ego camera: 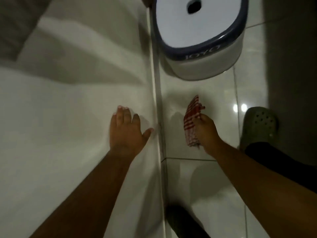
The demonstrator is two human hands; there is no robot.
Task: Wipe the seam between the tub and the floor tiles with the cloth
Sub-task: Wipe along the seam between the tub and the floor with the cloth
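The white tub [68, 109] fills the left half of the view. Its seam [158, 107] with the glossy floor tiles [219, 93] runs as a dark line from top to bottom near the middle. My left hand [127, 129] lies flat on the tub's side, fingers spread, thumb pointing toward the seam. My right hand [206, 131] is over the tiles to the right of the seam, holding a red-and-white checked cloth [193, 117]. The cloth hangs bunched from the fingers, apart from the seam.
A white plastic stool [200, 33] with a dark blue rim and a hole in its top stands on the tiles by the seam, beyond my hands. A green clog [257, 126] on a foot is at the right. Another dark foot [181, 220] is at the bottom.
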